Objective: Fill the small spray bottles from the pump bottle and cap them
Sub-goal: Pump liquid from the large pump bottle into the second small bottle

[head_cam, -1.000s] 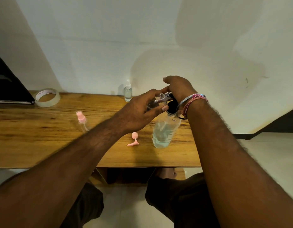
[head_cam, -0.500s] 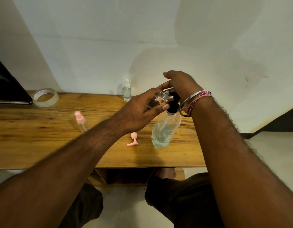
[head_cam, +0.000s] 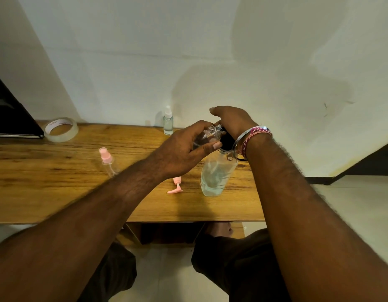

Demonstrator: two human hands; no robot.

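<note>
Head view: my left hand (head_cam: 184, 153) has its fingers curled round a small clear spray bottle (head_cam: 207, 136), uncapped, tipped with its neck toward the pump head. My right hand (head_cam: 232, 123) sits on top of the pump bottle (head_cam: 215, 175), palm over the black pump (head_cam: 226, 141) — whether the fingers are pressing or gripping it, I can't tell; thumb sticks out to the left. Pump bottle stands upright on the wooden table (head_cam: 58, 188), near the front edge, with clear liquid in its lower part.

On the table: loose pink spray cap (head_cam: 176, 186) lying just left of the pump bottle's base. Pink-capped small bottle (head_cam: 107, 161) further left, upright. White-capped small bottle (head_cam: 168, 123) at the back by the wall. Tape roll (head_cam: 61, 129) back left, beside a dark object — unclear what.
</note>
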